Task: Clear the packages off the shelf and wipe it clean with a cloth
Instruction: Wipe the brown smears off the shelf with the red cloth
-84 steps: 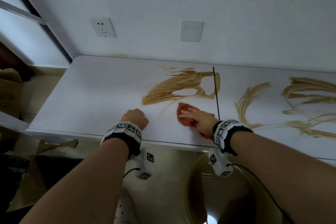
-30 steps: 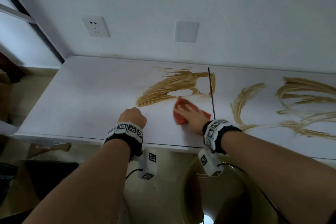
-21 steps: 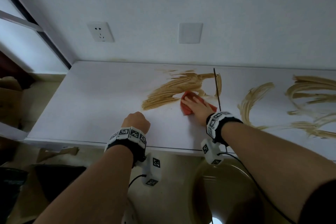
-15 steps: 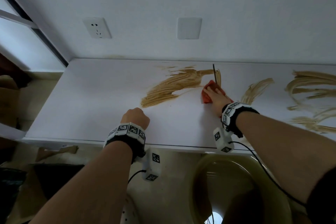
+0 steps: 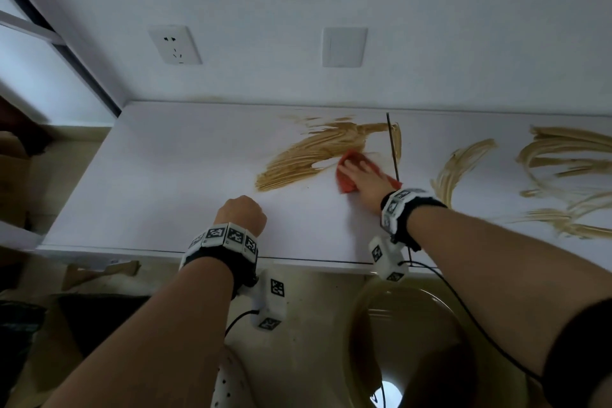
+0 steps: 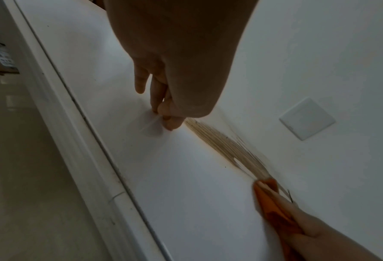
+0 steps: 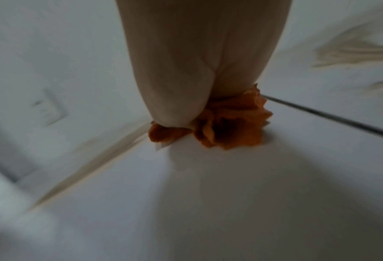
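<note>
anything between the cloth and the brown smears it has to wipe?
Nothing visible. The right hand presses the orange cloth flat on the shelf, touching the nearest brown smear. Only a dark seam crosses bare shelf before the right-side smears. The left hand is off to the side.

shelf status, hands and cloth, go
Right hand flat, pressing orange cloth at the brown smear. Left hand fisted, resting on shelf, holding nothing. No packages seen; more smears at right.
</note>
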A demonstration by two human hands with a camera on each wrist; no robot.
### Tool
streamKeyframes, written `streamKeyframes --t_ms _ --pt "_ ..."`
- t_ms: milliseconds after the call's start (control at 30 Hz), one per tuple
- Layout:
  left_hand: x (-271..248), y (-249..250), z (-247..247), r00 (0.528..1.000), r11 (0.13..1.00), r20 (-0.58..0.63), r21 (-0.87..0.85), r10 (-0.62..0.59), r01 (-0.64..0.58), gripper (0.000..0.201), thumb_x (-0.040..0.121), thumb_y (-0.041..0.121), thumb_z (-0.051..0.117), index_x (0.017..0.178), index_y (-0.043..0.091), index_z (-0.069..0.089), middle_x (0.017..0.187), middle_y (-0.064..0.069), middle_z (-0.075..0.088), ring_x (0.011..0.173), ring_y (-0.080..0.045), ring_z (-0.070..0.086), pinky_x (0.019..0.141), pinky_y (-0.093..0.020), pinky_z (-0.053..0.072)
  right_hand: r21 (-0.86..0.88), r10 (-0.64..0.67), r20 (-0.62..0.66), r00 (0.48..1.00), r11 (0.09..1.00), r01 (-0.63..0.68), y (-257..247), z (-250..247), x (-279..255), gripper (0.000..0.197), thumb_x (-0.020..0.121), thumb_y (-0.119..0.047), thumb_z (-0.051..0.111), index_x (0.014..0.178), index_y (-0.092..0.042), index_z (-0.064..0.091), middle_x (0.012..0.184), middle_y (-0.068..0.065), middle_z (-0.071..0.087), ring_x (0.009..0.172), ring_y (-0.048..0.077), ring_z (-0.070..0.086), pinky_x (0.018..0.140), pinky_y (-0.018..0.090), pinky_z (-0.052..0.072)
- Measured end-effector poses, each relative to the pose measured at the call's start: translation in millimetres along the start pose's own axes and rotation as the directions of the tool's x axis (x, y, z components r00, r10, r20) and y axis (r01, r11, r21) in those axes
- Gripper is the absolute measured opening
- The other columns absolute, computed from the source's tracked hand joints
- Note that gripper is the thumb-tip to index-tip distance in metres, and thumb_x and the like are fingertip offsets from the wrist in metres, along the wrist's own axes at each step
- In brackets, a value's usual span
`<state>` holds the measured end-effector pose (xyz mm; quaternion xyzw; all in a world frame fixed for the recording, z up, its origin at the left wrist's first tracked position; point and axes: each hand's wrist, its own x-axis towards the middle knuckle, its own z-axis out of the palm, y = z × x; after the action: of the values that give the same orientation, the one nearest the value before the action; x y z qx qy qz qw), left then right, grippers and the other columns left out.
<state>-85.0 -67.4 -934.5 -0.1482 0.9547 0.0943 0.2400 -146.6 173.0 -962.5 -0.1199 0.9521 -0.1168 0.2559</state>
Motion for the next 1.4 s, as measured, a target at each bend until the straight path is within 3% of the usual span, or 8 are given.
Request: streamKeyframes --t_ms 100,267,467,633,833,1100,1267,1400 --pt "4 2 1 0.999 0.999 -0.047 -0.037 -0.022 0.02 0.034 0.092 0.015 0.042 0.059 0.012 0.046 0.091 -0.009 0.064 0.075 -0.022 0.051 0.068 -0.026 0.04 0.007 0.135 -0.016 0.991 0.991 -0.135 32 -12 -1 0.074 0.09 -0.005 0.043 0.15 -0.031 0.008 0.159 -0.009 -0.004 0.148 0.021 -0.001 0.119 0.049 0.007" --pt "1 5 -2 0.995 0.995 -0.079 -0.091 -0.056 0.049 0.033 0.092 0.013 0.043 0.058 0.01 0.044 0.078 -0.01 0.054 0.073 -0.024 0.051 0.067 -0.027 0.042 0.024 0.202 0.03 0.979 0.979 -0.203 30 -15 3 0.07 0.094 -0.014 0.041 0.15 -0.032 0.005 0.159 -0.007 -0.009 0.148 0.023 -0.005 0.118 0.051 0.004" --pt "-3 10 -7 0.996 0.995 -0.063 -0.089 -0.058 0.052 0.029 0.092 0.013 0.043 0.063 0.006 0.045 0.08 -0.009 0.053 0.079 -0.026 0.054 0.07 -0.027 0.042 0.023 -0.022 0.079 0.997 1.0 0.021 -24 -4 4 0.066 0.092 -0.056 0.039 0.149 -0.037 0.01 0.159 -0.01 -0.002 0.147 0.021 -0.004 0.117 0.055 0.0" --pt "-9 17 -9 0.997 0.992 -0.04 -0.102 -0.073 0.069 0.03 0.09 0.008 0.044 0.059 0.008 0.043 0.061 -0.004 0.043 0.072 -0.024 0.052 0.067 -0.027 0.042 0.015 -0.167 -0.017 0.986 0.986 0.167 -31 5 -12 0.046 0.091 -0.017 0.047 0.134 -0.031 0.044 0.144 -0.001 0.04 0.136 0.023 0.032 0.112 0.046 0.024" --pt "-7 20 -9 0.997 0.995 -0.042 -0.078 -0.061 0.057 0.029 0.088 0.007 0.046 0.059 0.008 0.044 0.061 -0.005 0.045 0.056 -0.018 0.047 0.063 -0.026 0.041 -0.083 -0.012 -0.062 0.998 0.997 0.006 -38 11 -16 0.067 0.083 -0.038 0.06 0.142 -0.025 0.03 0.147 0.007 0.021 0.132 0.031 0.027 0.105 0.051 0.032" --pt "0 20 -7 0.997 0.996 -0.062 -0.069 -0.053 0.049 0.027 0.086 0.008 0.046 0.059 0.008 0.044 0.061 -0.004 0.046 0.069 -0.024 0.053 0.063 -0.027 0.042 -0.174 0.017 -0.043 0.999 0.984 -0.024 -17 -12 -5 0.055 0.093 -0.014 0.045 0.144 -0.026 0.028 0.152 0.009 0.025 0.136 0.035 0.028 0.113 0.049 0.024" --pt "1 20 -6 0.997 0.997 -0.067 -0.064 -0.046 0.042 0.027 0.086 0.008 0.046 0.059 0.008 0.043 0.061 -0.004 0.045 0.071 -0.025 0.053 0.065 -0.027 0.044 -0.146 0.185 -0.127 0.974 0.968 -0.203 25 -28 3 0.05 0.093 -0.014 0.044 0.139 -0.028 0.033 0.136 0.012 0.048 0.115 0.033 0.055 0.099 0.041 0.043" --pt "2 18 -7 0.996 0.997 -0.067 -0.069 -0.051 0.046 0.027 0.086 0.008 0.046 0.059 0.008 0.044 0.061 -0.005 0.046 0.071 -0.025 0.053 0.065 -0.028 0.045 -0.088 0.229 -0.089 0.969 0.968 -0.237 33 -34 15 0.065 0.09 -0.01 0.043 0.146 -0.033 0.02 0.142 0.016 0.042 0.117 0.037 0.054 0.099 0.046 0.045"
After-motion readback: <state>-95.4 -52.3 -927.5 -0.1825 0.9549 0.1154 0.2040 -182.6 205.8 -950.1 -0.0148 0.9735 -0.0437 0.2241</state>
